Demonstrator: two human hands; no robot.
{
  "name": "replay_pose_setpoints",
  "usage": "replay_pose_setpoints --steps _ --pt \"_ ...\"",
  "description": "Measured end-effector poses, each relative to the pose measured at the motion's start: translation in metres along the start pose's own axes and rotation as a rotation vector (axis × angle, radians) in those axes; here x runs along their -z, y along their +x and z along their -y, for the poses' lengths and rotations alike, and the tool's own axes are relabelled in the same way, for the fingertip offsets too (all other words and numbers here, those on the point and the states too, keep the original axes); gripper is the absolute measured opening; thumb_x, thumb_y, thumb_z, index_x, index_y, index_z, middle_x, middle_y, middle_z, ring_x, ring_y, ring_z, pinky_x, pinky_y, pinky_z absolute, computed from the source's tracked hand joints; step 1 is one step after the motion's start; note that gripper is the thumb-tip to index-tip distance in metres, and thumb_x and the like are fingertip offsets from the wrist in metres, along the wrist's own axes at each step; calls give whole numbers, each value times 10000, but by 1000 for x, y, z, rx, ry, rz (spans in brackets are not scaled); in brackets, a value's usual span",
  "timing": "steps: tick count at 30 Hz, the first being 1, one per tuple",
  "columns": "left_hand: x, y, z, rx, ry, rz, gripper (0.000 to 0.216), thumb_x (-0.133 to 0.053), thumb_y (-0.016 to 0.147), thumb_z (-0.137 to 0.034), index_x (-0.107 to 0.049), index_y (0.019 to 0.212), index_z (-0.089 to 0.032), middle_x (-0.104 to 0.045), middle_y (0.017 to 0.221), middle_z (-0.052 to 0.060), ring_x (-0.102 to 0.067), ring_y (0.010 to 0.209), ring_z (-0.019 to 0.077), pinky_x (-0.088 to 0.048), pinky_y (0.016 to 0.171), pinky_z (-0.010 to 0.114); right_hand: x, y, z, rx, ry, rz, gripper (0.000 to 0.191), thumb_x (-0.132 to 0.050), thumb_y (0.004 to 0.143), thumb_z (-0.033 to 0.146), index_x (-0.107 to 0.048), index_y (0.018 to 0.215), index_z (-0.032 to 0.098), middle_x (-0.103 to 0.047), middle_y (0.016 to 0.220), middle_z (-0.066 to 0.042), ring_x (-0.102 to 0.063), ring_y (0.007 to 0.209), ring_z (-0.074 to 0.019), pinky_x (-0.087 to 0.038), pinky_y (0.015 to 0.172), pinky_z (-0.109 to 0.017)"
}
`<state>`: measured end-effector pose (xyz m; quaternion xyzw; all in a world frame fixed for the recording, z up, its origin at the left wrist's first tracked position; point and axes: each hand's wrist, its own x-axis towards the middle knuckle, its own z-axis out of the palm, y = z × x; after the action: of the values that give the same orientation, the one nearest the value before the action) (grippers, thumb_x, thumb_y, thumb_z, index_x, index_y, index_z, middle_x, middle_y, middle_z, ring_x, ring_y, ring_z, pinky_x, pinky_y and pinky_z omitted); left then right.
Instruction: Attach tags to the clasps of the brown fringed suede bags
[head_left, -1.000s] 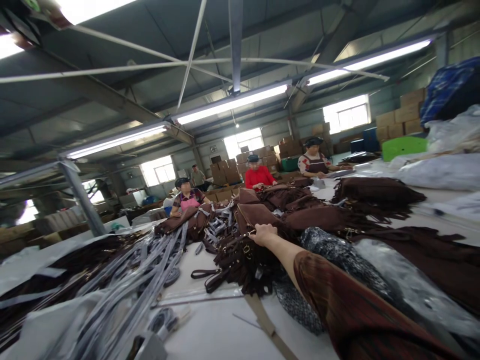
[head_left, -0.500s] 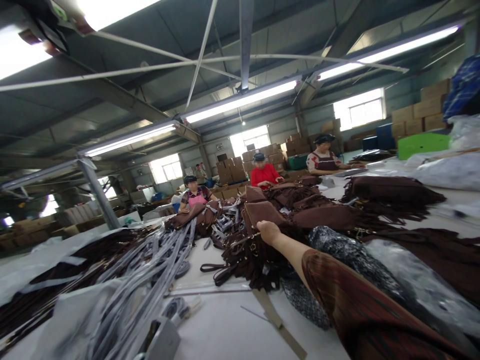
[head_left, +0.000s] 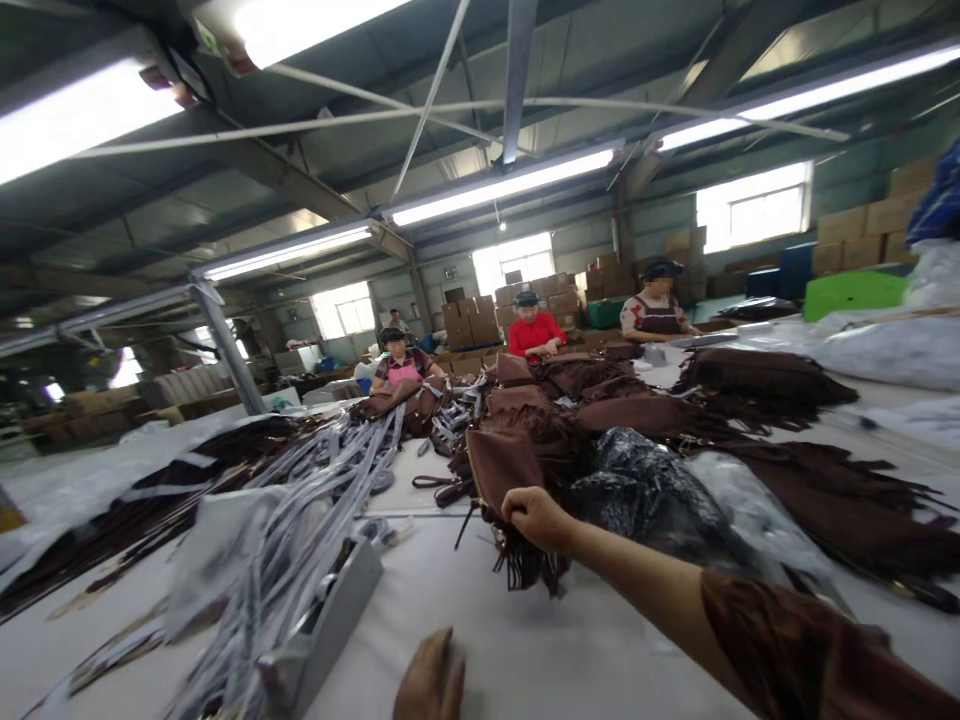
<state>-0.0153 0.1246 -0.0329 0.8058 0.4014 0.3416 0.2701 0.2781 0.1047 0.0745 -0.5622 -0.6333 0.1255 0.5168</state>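
My right hand (head_left: 536,517) is closed on the edge of a brown fringed suede bag (head_left: 501,472), lifted a little off the white table (head_left: 525,650) in front of me. Its fringe hangs down under my fingers. My left hand (head_left: 431,685) shows only partly at the bottom edge, low over the table, and its fingers are hidden. Behind the held bag lies a heap of more brown fringed bags (head_left: 622,410) and a dark patterned cloth (head_left: 637,480).
A pile of grey straps (head_left: 315,500) and a grey metal tray (head_left: 322,630) lie to the left. Plastic-wrapped bundles (head_left: 877,345) sit at the right. Three people (head_left: 534,330) work at the far end. Cardboard boxes (head_left: 862,225) are stacked beyond.
My right hand has pulled the brown bag out of the heap and toward me. My left hand has come into view at the bottom edge.
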Motion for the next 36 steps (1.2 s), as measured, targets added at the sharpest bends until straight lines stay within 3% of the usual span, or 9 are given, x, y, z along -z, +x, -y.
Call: replay_pose_setpoints --steps 5,8,11,15,18,23,26,31,36 --pt "-20 -16 -46 151 -362 86 530 -549 819 -582 -706 1111 -168 -695 1178 135 -613 1147 296 -477 1025 395 -16 -73 22 -169 139 52 244 -434 610 33 -645 624 154 -608 591 33 -524 588 -101 -384 568 -174" --pt "-37 -27 -81 186 -575 198 522 -597 813 -534 -692 1147 -145 -692 1189 139 -603 1157 313 -455 1039 418 -14 -99 28 -217 183 108 249 -439 611 39 -654 635 161 -625 609 30 -545 604 -107 -408 593 -181" --pt "-48 -34 -99 217 -682 195 514 -667 777 -493 -681 1146 -135 -691 1186 143 -590 1173 317 -437 1046 419 -11 -115 32 -203 215 142 256 -435 614 39 -654 637 168 -634 626 26 -560 620 -112 -425 616 -187" --pt "-51 -33 -96 354 -632 -5 631 -744 687 -476 -614 1182 -107 -651 1214 183 -595 1152 306 -475 978 384 -9 -131 36 -222 163 109 270 -426 603 27 -653 638 169 -635 637 20 -565 631 -117 -427 626 -195" --pt "-47 -30 -92 333 -436 -73 642 -771 628 -420 -608 1168 -114 -608 1248 192 -573 1164 309 -478 947 382 -10 -143 40 -239 93 68 275 -425 599 20 -651 633 173 -640 649 16 -583 650 -125 -425 627 -202" --pt "-41 -33 -101 209 -337 209 245 -622 747 -399 -664 789 -162 -706 820 90 -649 843 252 -491 799 365 -9 -157 47 -255 53 42 261 -427 618 17 -633 628 178 -650 668 3 -603 666 -138 -441 642 -219" --pt "-43 -37 -106 223 -455 229 269 -664 732 -435 -628 730 -169 -666 715 43 -616 717 194 -469 681 304 -2 -166 56 -193 -22 -25 258 -435 636 19 -628 675 185 -639 727 -14 -601 721 -151 -460 696 -243" --pt "-49 -41 -103 521 -817 323 359 -770 629 -410 -562 793 -168 -468 528 -76 -390 439 61 -274 457 208 -1 -201 67 -115 -169 -24 420 -537 694 95 -626 1092 196 -616 1097 -94 -564 1047 -232 -448 946 -355" --pt "-48 -40 -104 514 -736 424 389 -762 638 -479 -573 700 -145 -477 521 -53 -412 465 65 -285 460 207 -15 -233 51 -210 -399 37 665 -592 685 154 -511 1345 175 -453 1384 -154 -414 1273 -319 -330 1092 -469"
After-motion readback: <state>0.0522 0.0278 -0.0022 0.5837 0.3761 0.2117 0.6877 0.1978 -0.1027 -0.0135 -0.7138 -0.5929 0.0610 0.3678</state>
